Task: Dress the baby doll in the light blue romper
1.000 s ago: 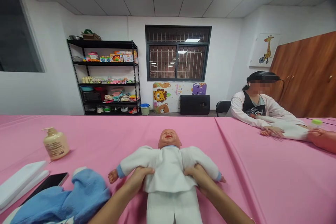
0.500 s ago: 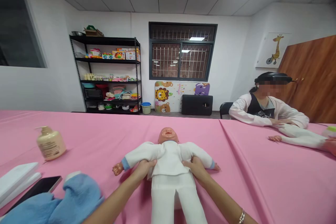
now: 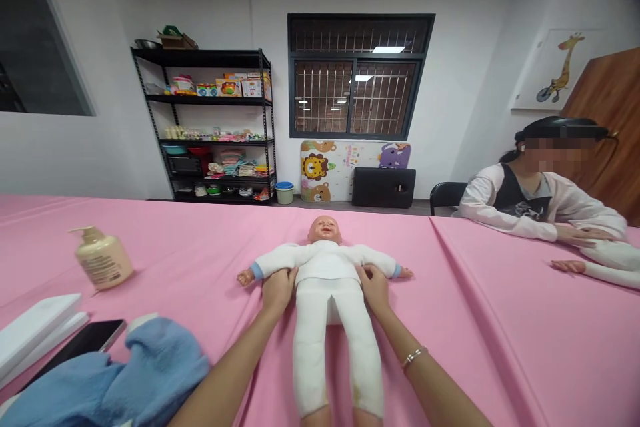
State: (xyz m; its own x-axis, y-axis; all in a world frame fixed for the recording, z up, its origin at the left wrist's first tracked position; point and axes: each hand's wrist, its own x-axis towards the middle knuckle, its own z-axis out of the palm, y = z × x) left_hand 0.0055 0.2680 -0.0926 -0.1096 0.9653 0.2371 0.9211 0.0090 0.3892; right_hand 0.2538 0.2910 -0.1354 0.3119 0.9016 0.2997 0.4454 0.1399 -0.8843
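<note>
A doll (image 3: 330, 268) is lying on its back on the table (image 3: 190, 247), the left hand (image 3: 279, 291) and right hand (image 3: 374, 291) resting at its two sides. To its left, a cloth (image 3: 157, 367) is lying in front, a phone (image 3: 90, 341) just beside it, and a bottle (image 3: 104, 263) is standing farther back. On the right, a person (image 3: 525, 207) is sitting behind another doll (image 3: 615, 255). Beyond the table, a shelf (image 3: 210, 57) is standing left of a window (image 3: 352, 90).

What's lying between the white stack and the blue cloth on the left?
A dark phone-like slab lies between the white stack and the blue cloth, partly hidden by the cloth, in the head view.
</note>
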